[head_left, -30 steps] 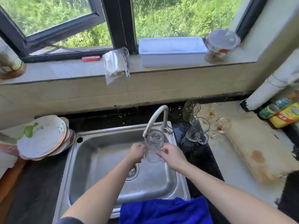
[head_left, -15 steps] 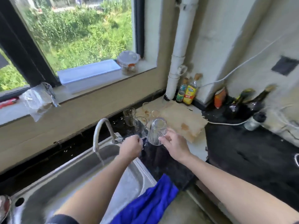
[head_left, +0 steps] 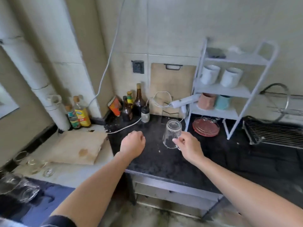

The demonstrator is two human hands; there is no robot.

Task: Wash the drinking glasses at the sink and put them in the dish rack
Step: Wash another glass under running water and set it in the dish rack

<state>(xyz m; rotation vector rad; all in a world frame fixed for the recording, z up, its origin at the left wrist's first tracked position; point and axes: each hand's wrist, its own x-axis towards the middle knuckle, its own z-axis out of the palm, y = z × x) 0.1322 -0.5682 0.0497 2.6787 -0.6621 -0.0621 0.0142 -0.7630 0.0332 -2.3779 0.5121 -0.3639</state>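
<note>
Pipe: a white pipe (head_left: 54,102) ran down the left corner, with two oil bottles (head_left: 81,114) just beside its foot.
Sauces: brown bottles (head_left: 138,99) stood in the back corner, near an orange carton (head_left: 114,105).
Boards: one cutting board (head_left: 78,146) lay flat; another board (head_left: 172,82) leaned on the wall.
Shelf: a white shelf (head_left: 226,91) held two white mugs (head_left: 209,74), with a pink cup (head_left: 207,101) and a teal cup (head_left: 222,102) below.
Plate: a pink plate (head_left: 206,128) lay under the shelf.

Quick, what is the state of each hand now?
Left hand: closed in a fist, nothing visible in it.
Right hand: holding the glass, upside down.
</note>
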